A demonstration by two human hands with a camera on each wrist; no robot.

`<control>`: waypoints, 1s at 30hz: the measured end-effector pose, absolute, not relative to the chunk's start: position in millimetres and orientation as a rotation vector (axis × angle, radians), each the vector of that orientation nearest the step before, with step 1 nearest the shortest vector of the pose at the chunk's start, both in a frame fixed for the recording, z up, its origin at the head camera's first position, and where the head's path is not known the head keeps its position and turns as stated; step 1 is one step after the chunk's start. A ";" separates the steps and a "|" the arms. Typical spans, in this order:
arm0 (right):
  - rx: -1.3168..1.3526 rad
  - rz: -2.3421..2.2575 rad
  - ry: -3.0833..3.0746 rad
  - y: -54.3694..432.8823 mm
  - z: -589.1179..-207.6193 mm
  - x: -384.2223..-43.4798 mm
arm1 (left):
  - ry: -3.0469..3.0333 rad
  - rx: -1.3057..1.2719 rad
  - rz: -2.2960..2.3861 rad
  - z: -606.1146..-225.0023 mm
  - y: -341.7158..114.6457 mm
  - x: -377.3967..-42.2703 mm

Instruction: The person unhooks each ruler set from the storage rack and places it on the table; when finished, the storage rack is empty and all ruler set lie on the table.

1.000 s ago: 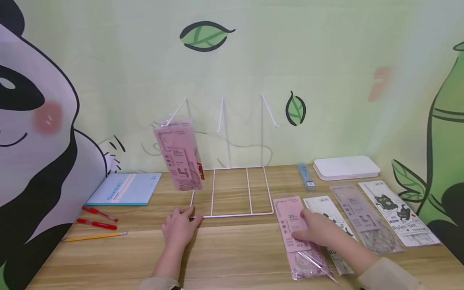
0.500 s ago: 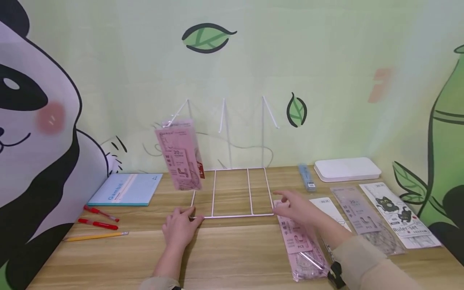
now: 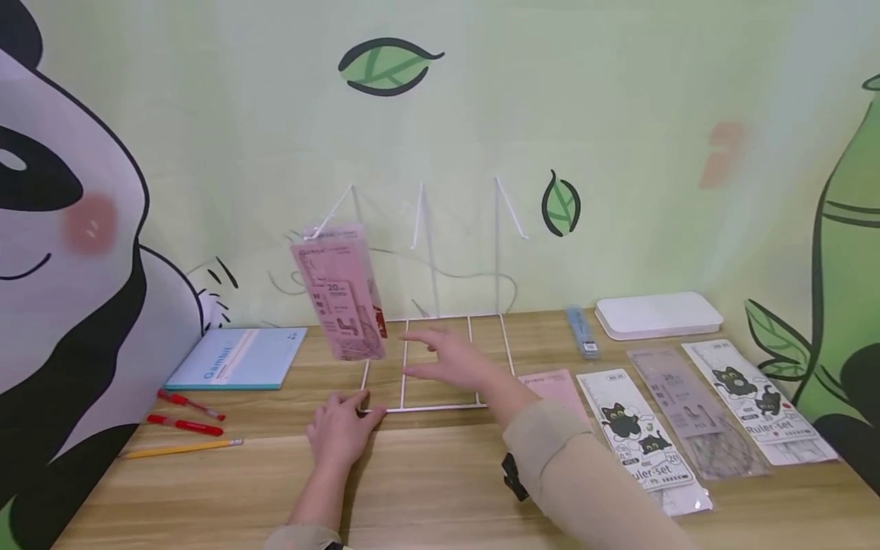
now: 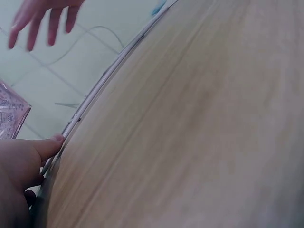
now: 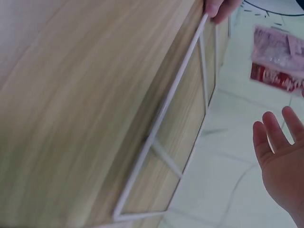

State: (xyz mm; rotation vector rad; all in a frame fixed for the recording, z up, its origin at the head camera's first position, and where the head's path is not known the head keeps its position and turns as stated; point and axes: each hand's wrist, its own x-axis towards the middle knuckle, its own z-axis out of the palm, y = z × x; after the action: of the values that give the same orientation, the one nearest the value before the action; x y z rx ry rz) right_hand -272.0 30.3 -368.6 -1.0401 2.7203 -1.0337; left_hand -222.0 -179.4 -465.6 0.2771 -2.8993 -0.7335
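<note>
My left hand (image 3: pixel 340 431) holds the front left corner of a white wire display rack (image 3: pixel 440 408); in the left wrist view its thumb (image 4: pixel 50 146) lies along the rod. My right hand (image 3: pixel 454 363) is in the air above the rack's base, fingers extended and thumb apart, with nothing in it. Pink ruler-set packets (image 3: pixel 337 305) hang from the rack's left hook, left of my right fingertips and apart from them. Behind them a bit of red packaging (image 5: pixel 275 78) shows in the right wrist view. The middle hook (image 3: pixel 417 218) and right hook (image 3: pixel 511 206) bear nothing.
On the right lie a pink packet (image 3: pixel 557 386), partly hidden by my right arm, a cat ruler set (image 3: pixel 642 439), a greyish packet (image 3: pixel 694 412) and another cat ruler set (image 3: pixel 756 397). Behind are a white case (image 3: pixel 658 315) and a blue notebook (image 3: pixel 237 359). Red pens (image 3: pixel 186 425) and a pencil (image 3: pixel 182 449) lie left.
My right hand has left the pink packet on the table and moved left, empty, over the rack's base. My left hand stays at the rack's corner.
</note>
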 end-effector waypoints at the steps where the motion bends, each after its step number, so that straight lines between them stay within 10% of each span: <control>1: -1.051 -1.016 2.723 24.6 -366.4 -272.0 | -2.899 0.276 -0.735 -465.3 -179.3 -221.8; 30: -1.039 -1.089 2.802 -14.9 -334.8 -284.5 | -2.891 0.270 -0.745 -467.1 -180.9 -222.2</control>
State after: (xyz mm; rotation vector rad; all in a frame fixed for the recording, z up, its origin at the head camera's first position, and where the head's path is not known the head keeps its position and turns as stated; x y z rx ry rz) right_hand -284.5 -14.9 -334.8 -1.0386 2.8021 -1.0891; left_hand -222.2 -180.9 -467.1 0.2699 -2.8910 -0.7447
